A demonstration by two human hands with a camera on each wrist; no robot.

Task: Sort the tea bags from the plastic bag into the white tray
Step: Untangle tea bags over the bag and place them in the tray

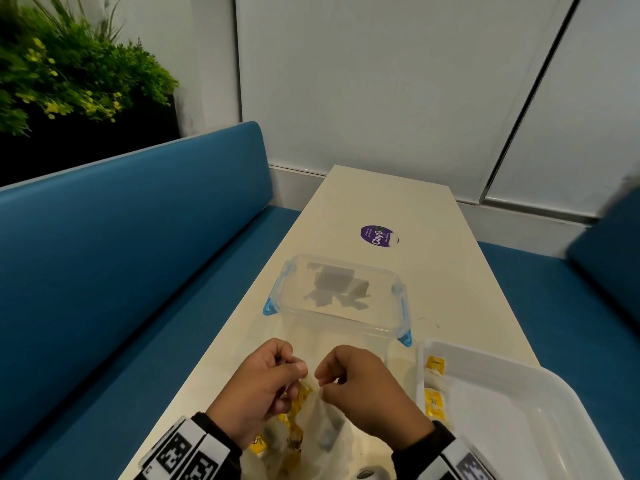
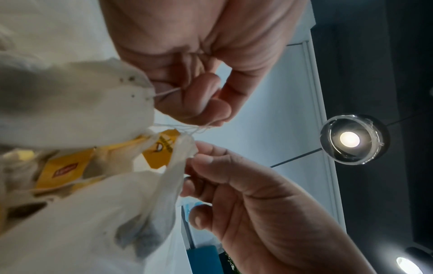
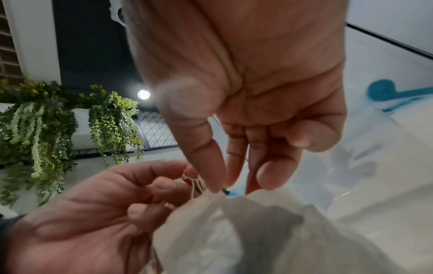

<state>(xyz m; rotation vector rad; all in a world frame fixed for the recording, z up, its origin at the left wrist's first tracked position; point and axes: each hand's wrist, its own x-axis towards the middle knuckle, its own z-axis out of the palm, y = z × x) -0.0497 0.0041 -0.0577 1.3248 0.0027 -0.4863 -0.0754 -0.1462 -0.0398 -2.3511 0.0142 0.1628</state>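
Note:
A thin plastic bag lies at the table's near edge, with tea bags and yellow tags inside. My left hand pinches a tangle of tea bag strings at the bag's mouth. Close beside it, my right hand pinches the bag's top edge between thumb and fingers. The white tray stands to the right, and a few tea bags lie along its left side.
A clear lidded container with blue clips sits just beyond my hands. Farther up the white table is a purple sticker. Blue bench seats flank the table on both sides, and a wall closes its far end.

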